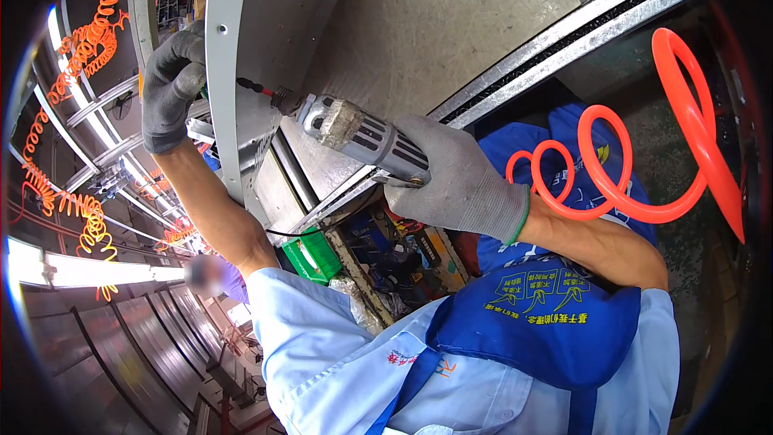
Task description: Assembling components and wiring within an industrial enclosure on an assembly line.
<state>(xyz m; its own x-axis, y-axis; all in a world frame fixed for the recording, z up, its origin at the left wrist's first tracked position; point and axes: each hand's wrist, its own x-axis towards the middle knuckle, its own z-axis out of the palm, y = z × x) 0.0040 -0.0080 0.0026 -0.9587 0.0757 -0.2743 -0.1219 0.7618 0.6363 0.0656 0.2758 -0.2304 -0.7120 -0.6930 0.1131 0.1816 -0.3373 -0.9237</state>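
My right hand [451, 173], in a grey glove, grips a grey power screwdriver [366, 137] with a worn, scuffed block near its front. Its thin bit [256, 86], dark with a red band, points left at the inner side of a curved grey metal panel [223, 72]. A gap shows between the bit's tip and the panel's flange. My left hand [173, 84], in a dark grey glove, is raised at the outer edge of that panel. Its fingers curl at the edge, and their tips are partly hidden behind it.
A coiled orange-red air hose [612, 161] loops beside my right forearm. Below the panel runs a metal rail [564, 40]. A green bin [314, 256] and a crate of assorted parts [403, 246] are near my body. Another person [217, 276] stands beyond my left arm.
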